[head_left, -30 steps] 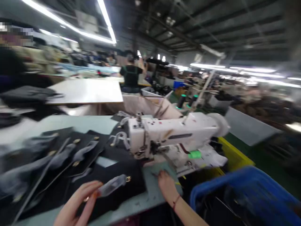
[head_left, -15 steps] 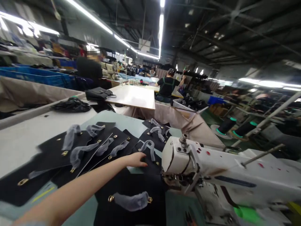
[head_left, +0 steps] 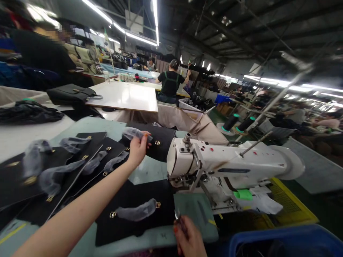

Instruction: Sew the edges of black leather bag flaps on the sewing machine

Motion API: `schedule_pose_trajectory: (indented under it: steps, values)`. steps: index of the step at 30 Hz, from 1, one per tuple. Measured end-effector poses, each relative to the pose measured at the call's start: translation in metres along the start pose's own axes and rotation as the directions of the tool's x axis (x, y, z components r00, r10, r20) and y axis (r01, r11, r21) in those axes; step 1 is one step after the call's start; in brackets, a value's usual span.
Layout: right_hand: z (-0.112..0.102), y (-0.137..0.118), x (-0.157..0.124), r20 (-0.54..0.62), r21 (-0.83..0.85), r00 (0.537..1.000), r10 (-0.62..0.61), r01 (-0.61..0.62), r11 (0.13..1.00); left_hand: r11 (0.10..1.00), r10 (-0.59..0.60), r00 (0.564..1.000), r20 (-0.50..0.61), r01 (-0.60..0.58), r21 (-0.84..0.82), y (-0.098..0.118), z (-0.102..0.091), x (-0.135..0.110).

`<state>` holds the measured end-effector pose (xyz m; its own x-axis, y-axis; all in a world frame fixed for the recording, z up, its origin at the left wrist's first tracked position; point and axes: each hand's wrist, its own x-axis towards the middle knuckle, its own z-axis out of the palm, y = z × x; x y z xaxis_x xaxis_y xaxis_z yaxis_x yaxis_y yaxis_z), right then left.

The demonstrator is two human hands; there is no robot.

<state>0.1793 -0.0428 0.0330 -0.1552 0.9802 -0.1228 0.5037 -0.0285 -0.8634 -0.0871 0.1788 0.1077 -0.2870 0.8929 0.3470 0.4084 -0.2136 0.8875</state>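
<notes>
My left hand (head_left: 138, 150) reaches across the table and pinches the end of a grey mesh-wrapped strap (head_left: 135, 134), which lies on a black leather panel (head_left: 158, 142) with gold fittings. Several similar panels (head_left: 80, 160) lie overlapped to the left, each with a wrapped strap and gold buckles. Under my left forearm lies another black panel (head_left: 134, 214) with its strap (head_left: 136, 211). At the bottom edge my right hand (head_left: 189, 237) is closed around small metal snips (head_left: 178, 217), close to the front of the white sewing machine (head_left: 227, 164).
A blue plastic bin (head_left: 284, 241) stands at the lower right beside a yellow mat. Thread spools stand behind the machine. A white board table (head_left: 123, 96) with a black bag (head_left: 71, 94) lies beyond, and a co-worker in a dark top (head_left: 170, 84) sits farther back.
My left hand has moved from resting on the panels to pinching a strap farther away. My right hand has come into view at the bottom with the snips. The view has shifted slightly.
</notes>
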Motion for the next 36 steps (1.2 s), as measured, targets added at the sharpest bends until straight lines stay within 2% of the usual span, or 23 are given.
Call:
schedule_pose_trajectory:
  steps: [1, 4, 7, 11, 14, 17, 20, 23, 26, 28, 30, 32, 33, 35, 36]
  values:
    - [0.004, -0.010, 0.006, 0.036, -0.027, 0.999, -0.026, 0.027, 0.999, 0.995, 0.096, 0.993, -0.069, -0.095, 0.014, 0.012, -0.016, -0.003]
    - [0.011, -0.044, 0.030, 0.005, -0.299, 0.996, -0.095, 0.092, 0.950, 0.944, 0.314, 0.947, -0.075, -0.303, 0.129, 0.037, -0.055, -0.020]
    - [0.015, -0.069, 0.055, -0.051, -0.520, 0.994, -0.096, 0.056, 0.852, 0.914, 0.362, 0.930, -0.057, -0.342, 0.219, 0.042, -0.077, -0.043]
    - [0.027, -0.086, 0.084, -0.065, -0.649, 0.994, -0.084, 0.022, 0.760, 0.897, 0.333, 0.940, -0.070, -0.292, 0.331, 0.035, -0.089, -0.063]
    - [0.033, -0.094, 0.092, -0.043, -0.690, 0.995, -0.085, 0.032, 0.723, 0.895, 0.306, 0.949, -0.078, -0.259, 0.364, 0.036, -0.096, -0.068]
    - [0.026, -0.087, 0.078, 0.032, -0.684, 0.996, -0.082, 0.082, 0.725, 0.915, 0.254, 0.960, -0.116, -0.200, 0.349, 0.037, -0.107, -0.064]
    - [0.006, -0.051, 0.043, 0.068, -0.600, 0.995, -0.078, 0.103, 0.793, 0.951, 0.062, 0.996, -0.066, -0.039, 0.306, 0.028, -0.113, -0.044]
    - [-0.015, 0.007, 0.011, -0.041, -0.517, 0.999, 0.029, -0.047, 0.855, 0.974, -0.096, 0.995, 0.031, 0.088, 0.210, 0.016, -0.097, -0.006]
    - [-0.025, 0.051, 0.006, -0.119, -0.558, 0.981, 0.156, -0.196, 0.806, 0.997, -0.075, 0.990, 0.122, 0.071, 0.040, 0.017, -0.053, 0.042]
    - [-0.024, 0.059, 0.016, -0.135, -0.630, 0.985, 0.110, -0.171, 0.758, 0.996, -0.054, 0.972, 0.230, 0.070, -0.059, 0.028, -0.023, 0.065]
    - [-0.019, 0.052, 0.032, -0.127, -0.653, 0.992, -0.025, -0.065, 0.754, 0.987, -0.051, 0.942, 0.333, 0.098, -0.126, 0.043, -0.006, 0.068]
    - [-0.013, 0.038, 0.047, -0.106, -0.573, 0.985, -0.134, 0.049, 0.818, 0.988, -0.028, 0.944, 0.329, 0.076, -0.134, 0.054, -0.011, 0.042]
    - [-0.009, 0.030, 0.053, -0.090, -0.489, 0.982, -0.164, 0.100, 0.867, 0.993, 0.013, 0.963, 0.268, 0.020, -0.120, 0.056, -0.020, 0.016]
    - [-0.003, 0.018, 0.062, -0.057, -0.290, 0.979, -0.197, 0.172, 0.941, 0.987, 0.126, 0.990, 0.062, -0.131, 0.089, 0.051, -0.048, -0.056]
    - [0.000, 0.014, 0.065, -0.049, -0.204, 0.977, -0.209, 0.195, 0.960, 0.966, 0.195, 0.980, 0.032, -0.197, 0.169, 0.043, -0.061, -0.099]
